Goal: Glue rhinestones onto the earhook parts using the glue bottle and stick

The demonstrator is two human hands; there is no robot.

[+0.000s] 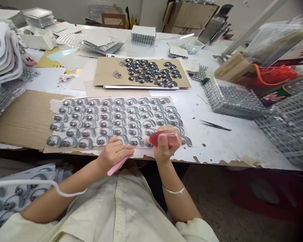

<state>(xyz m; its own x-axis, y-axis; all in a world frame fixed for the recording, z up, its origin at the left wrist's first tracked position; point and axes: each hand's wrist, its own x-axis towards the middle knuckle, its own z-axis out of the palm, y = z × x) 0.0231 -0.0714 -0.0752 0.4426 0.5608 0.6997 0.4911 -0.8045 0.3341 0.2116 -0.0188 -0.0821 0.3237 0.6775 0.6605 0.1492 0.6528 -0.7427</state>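
Head view: a pink tool is clasped in the left hand, a red applicator in the right hand; tweezers are laid beside the studded sheet.

- Pale cream shirt of woven cloth fills the frame's 6 o'clock edge; a straight front placket runs down its middle.
- In the same cream cloth, the left sleeve lies at 8 o'clock and the right sleeve at 5 o'clock; the forearms beyond them are bare.
- Thin silver-coloured bangle on the right wrist, at 5 o'clock of centre.
- Smooth white cord crosses the left forearm, at 8 o'clock.
- Bare left hand and right hand.
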